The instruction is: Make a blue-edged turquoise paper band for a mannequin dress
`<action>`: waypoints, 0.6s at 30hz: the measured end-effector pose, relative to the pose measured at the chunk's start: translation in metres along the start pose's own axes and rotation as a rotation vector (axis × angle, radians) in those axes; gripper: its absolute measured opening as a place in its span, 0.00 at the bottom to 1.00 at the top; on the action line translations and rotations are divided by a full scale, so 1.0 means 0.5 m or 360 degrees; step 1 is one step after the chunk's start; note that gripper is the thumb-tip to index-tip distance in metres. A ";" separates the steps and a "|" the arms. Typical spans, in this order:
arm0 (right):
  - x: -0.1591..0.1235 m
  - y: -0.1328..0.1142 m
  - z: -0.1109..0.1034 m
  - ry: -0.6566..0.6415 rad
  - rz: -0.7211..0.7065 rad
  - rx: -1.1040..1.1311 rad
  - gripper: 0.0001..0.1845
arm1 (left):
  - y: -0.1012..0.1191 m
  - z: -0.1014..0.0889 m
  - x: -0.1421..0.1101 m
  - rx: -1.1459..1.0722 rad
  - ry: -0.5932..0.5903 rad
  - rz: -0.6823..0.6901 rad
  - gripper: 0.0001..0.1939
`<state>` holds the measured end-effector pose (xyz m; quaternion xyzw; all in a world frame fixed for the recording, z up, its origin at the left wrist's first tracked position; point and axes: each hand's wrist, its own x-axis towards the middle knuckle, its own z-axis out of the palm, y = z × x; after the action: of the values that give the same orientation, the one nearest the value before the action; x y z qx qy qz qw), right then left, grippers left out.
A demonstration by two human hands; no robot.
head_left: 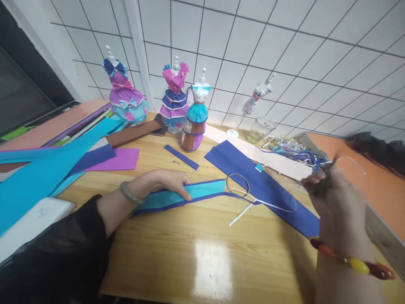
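My left hand [174, 182] pinches a turquoise fabric strip [207, 190] edged in dark blue, thumb on top, just above the table. From the strip's right end a blue trim runs toward a thin ring [238, 185] and a loose white ribbon [239, 214]. My right hand [337, 194] is raised at the right, blurred by motion, its fingers closed around a dark pointed tool [329, 171] whose kind is unclear. Under and beside that hand lies a wide navy fabric strip [253, 181]. A short navy strip [181, 157] lies near the middle.
Dressed mini mannequins [195, 122] stand along the tiled wall, beside a barely covered one [257, 95]. At right are a glass jar [260, 128], tangled ribbons [289, 145] and an orange surface [354, 169]. Fabric strips [63, 147] and a white box [41, 219] lie left.
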<state>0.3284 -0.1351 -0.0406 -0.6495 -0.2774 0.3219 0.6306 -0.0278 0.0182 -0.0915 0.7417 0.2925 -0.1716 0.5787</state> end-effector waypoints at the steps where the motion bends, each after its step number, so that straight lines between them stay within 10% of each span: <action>1: -0.022 0.002 0.025 0.0036 -0.0034 0.0081 0.09 | -0.001 -0.001 -0.001 -0.0062 -0.0018 -0.0017 0.16; 10: -0.260 0.094 0.153 -0.0578 0.1494 0.0476 0.19 | 0.002 -0.006 0.001 -0.0522 -0.0284 -0.0070 0.12; 18: -0.295 0.130 0.201 -0.0849 0.1558 0.0742 0.15 | -0.014 0.000 0.015 -0.0854 -0.0391 0.0134 0.11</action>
<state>0.1540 -0.1871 -0.0952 -0.4431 -0.0170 0.7789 0.4435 -0.0264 0.0210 -0.1013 0.5473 0.2242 -0.1525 0.7918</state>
